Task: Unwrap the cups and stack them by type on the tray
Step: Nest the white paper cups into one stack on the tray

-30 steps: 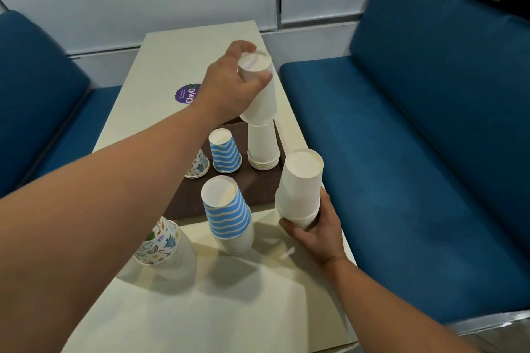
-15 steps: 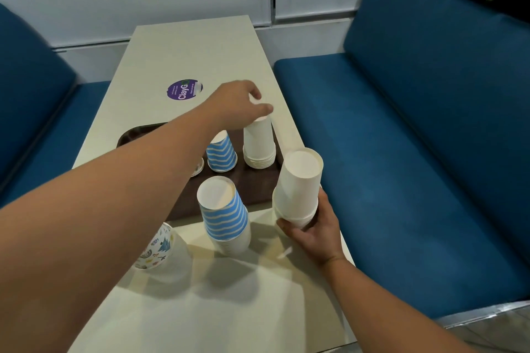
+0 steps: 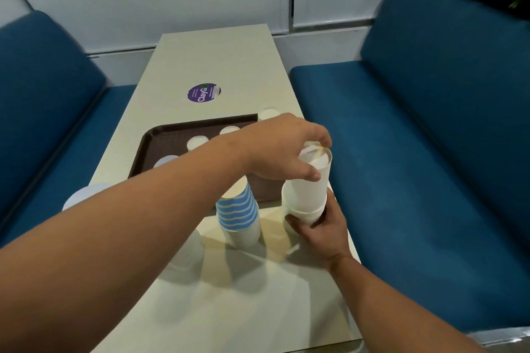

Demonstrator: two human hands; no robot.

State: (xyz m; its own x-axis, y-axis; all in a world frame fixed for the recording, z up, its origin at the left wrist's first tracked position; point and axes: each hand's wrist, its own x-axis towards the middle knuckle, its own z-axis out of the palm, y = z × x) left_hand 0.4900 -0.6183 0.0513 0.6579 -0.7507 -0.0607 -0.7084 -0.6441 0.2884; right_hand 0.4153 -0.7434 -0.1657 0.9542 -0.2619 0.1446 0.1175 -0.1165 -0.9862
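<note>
On the pale surface [image 3: 218,66], a stack of upturned plain white cups [image 3: 308,189] stands near the right edge, just in front of the brown tray [image 3: 160,137]. The right hand [image 3: 321,226] grips the bottom of this stack from the near side, with fingers curled round the lowest rims and the thumb on the left. The left hand [image 3: 284,149] reaches across from the left and sits over the top of the same stack, thumb against the near face of the uppermost cup and fingertips curled onto its upturned base, so it pinches that top cup.

Just left of the white stack, a stack of blue-striped cups [image 3: 238,212] stands upside down on the surface, partly covered by the left forearm. Further left and nearer, another pale cup stack [image 3: 186,258] shows below the forearm, blurred; its pattern cannot be made out.

The tray lies on the middle of the surface, its near edge just behind the striped stack. On it several upturned cup bases show above the forearm: a white stack on the tray [image 3: 268,114] at the far right corner, then two more cup bases [image 3: 213,136] to the left, and one more [image 3: 166,160] toward the near left. Their sides are hidden by the arm.

A round purple sticker [image 3: 203,92] lies on the surface beyond the tray. Blue cushioned benches [image 3: 430,137] run along both sides.
</note>
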